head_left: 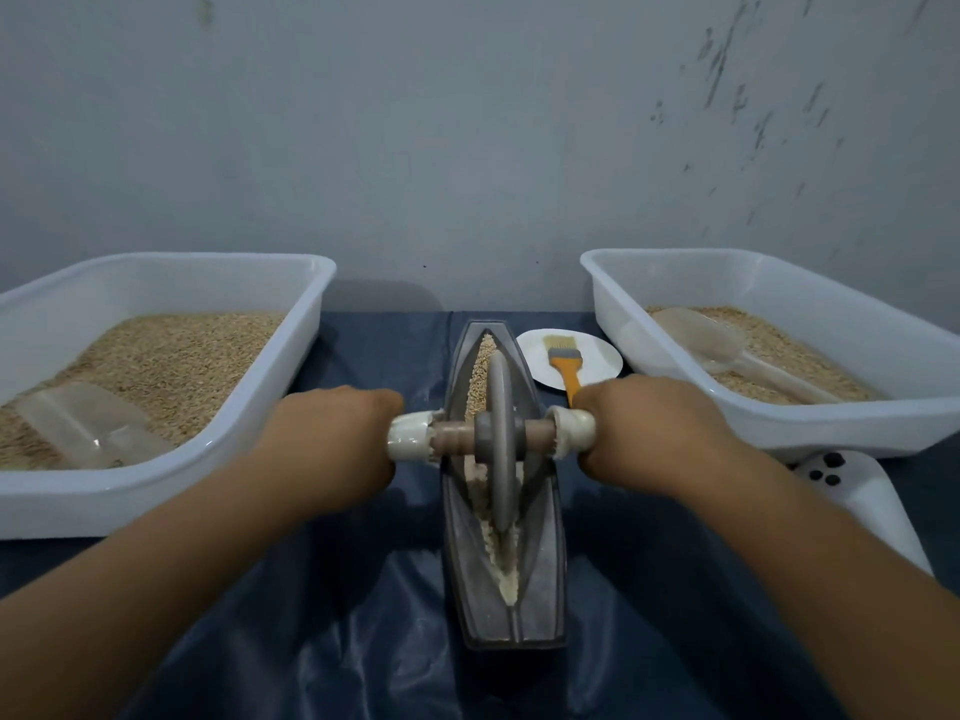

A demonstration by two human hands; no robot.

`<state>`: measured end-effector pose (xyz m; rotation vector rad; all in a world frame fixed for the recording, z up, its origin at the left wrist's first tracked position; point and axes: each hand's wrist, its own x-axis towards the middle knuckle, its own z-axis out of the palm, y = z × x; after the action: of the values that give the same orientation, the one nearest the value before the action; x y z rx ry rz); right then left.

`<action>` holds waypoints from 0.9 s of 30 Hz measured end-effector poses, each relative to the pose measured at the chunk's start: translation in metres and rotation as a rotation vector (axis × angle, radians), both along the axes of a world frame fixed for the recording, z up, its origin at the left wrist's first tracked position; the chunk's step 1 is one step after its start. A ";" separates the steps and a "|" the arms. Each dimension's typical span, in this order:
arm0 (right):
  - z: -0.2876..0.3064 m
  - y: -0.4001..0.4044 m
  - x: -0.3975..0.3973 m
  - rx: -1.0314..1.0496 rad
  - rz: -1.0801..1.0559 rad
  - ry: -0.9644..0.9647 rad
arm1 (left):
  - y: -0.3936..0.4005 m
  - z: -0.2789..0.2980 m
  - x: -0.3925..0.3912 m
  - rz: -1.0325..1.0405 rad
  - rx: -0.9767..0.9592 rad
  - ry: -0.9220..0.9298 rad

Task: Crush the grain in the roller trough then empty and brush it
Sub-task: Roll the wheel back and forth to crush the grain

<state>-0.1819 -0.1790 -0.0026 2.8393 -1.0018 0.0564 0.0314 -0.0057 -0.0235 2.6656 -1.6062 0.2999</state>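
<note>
Your left hand (332,439) and right hand (649,433) each curl tightly around one end of the roller's axle (452,438). The roller wheel (500,449) stands upright in the trough (467,563), midway along it on the desk (363,641). Whole grain (480,376) lies at the far end, crushed meal at the near end. The brush (563,363) rests on a small plate (597,358) just right of the trough.

The left tray (156,491) runs off the picture's left edge and the right tray (779,433) off its right edge. The brush (563,363) handle's near end is hidden behind the right hand (649,428).
</note>
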 end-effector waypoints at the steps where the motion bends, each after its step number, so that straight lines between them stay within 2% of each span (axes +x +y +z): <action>1: -0.004 -0.008 0.011 -0.059 -0.017 -0.032 | -0.010 -0.003 0.006 0.004 -0.029 -0.005; 4: -0.007 -0.036 0.045 -0.242 -0.008 -0.115 | -0.047 -0.001 0.029 0.035 -0.045 0.049; 7: -0.002 -0.055 0.064 -0.244 -0.012 -0.147 | -0.072 0.006 0.045 0.042 -0.096 0.022; 10: -0.004 -0.066 0.068 -0.134 -0.054 -0.155 | -0.081 0.007 0.050 0.030 -0.139 -0.060; 15: -0.004 -0.059 0.053 0.159 -0.093 -0.001 | -0.072 0.019 0.033 -0.012 -0.019 -0.073; 23: 0.004 -0.014 -0.002 0.389 0.018 0.131 | -0.015 0.036 -0.007 -0.089 0.299 0.073; 27: 0.013 -0.003 -0.012 0.442 0.037 0.170 | -0.006 0.034 -0.008 -0.091 0.354 0.141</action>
<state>-0.1939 -0.1823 0.0107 3.1784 -1.0322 -0.4505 0.0230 -0.0112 0.0103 2.7615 -1.8799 -0.1895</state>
